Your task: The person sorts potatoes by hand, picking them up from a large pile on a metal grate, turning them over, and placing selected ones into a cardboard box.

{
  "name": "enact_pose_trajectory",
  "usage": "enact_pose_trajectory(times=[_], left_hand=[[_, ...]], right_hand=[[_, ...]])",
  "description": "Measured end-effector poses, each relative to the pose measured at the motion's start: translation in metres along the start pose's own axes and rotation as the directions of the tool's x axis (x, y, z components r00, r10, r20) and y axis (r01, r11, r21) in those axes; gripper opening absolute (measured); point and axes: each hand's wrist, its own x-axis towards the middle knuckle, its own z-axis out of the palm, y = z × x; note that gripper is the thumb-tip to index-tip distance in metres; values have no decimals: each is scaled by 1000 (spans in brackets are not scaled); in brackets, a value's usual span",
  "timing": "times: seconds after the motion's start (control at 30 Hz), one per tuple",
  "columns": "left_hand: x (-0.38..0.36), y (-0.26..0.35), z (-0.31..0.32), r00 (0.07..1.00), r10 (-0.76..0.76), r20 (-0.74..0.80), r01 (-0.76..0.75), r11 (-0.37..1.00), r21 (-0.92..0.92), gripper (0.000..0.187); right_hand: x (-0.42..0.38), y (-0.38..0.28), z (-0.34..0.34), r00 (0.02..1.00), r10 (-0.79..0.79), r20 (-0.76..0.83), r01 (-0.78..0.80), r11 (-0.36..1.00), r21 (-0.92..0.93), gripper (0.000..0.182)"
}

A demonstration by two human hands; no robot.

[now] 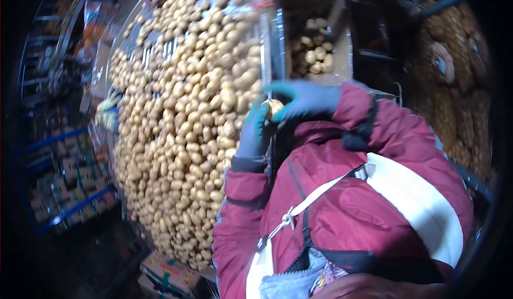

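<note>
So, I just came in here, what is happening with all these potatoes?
A person in a dark red jacket holds one potato between the gloved left hand and right hand, at the edge of a wide spread of potatoes. More lie in an open box just beyond. Across the spread, another gloved hand is visible.

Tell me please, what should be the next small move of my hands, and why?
Perhaps turn the potato a little between the left hand and the right hand: their fingers cover part of its skin, so a full look seems useful before it joins the pile or the box.
</note>
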Motion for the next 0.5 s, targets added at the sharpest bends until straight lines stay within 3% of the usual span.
enact_pose_trajectory(times=[0.03,0.07,0.1,0.13,0.2,0.23,0.27,0.3,0.33,0.37,0.4,0.47,0.5], left_hand=[[10,-19,-17,981,168,98,-194,859,473,41],[19,-38,-34,923,278,265,-372,477,796,40],[-3,-10,5,998,-65,21,58,968,245,37],[-8,-6,6,978,-206,19,200,965,171,43],[-19,6,13,951,-293,-101,309,912,270,49],[-20,5,5,956,-266,-127,292,916,275,51],[-23,3,-8,957,-244,-155,280,919,279,55],[-26,1,-24,967,-206,-151,242,929,279,56],[-28,-2,-37,977,-139,-162,179,948,265,54],[-32,1,-48,975,-125,-184,177,937,300,51],[-35,6,-58,973,-110,-204,175,925,336,48],[-49,16,-70,967,-22,-254,116,924,364,48],[-55,23,-81,968,-17,-252,108,930,352,49]], right_hand=[[0,18,15,998,-58,-37,53,990,-128,70],[-2,26,25,991,-117,-61,98,963,-252,70],[-8,11,30,998,19,-61,-17,999,40,65],[-10,22,26,991,83,-110,-74,994,77,55],[-27,33,11,961,146,-234,-120,986,119,36],[-35,45,-3,968,39,-247,6,984,180,32],[-46,56,-12,947,134,-293,-55,963,263,26],[-75,33,-27,892,361,-271,-245,891,382,24],[-92,22,-36,798,496,-343,-337,838,429,23],[-115,40,-55,801,500,-329,-338,831,442,25],[-138,49,-64,793,453,-408,-336,883,328,27],[-176,68,-96,734,542,-409,-381,827,413,33],[-193,76,-106,657,647,-385,-423,741,522,36]])
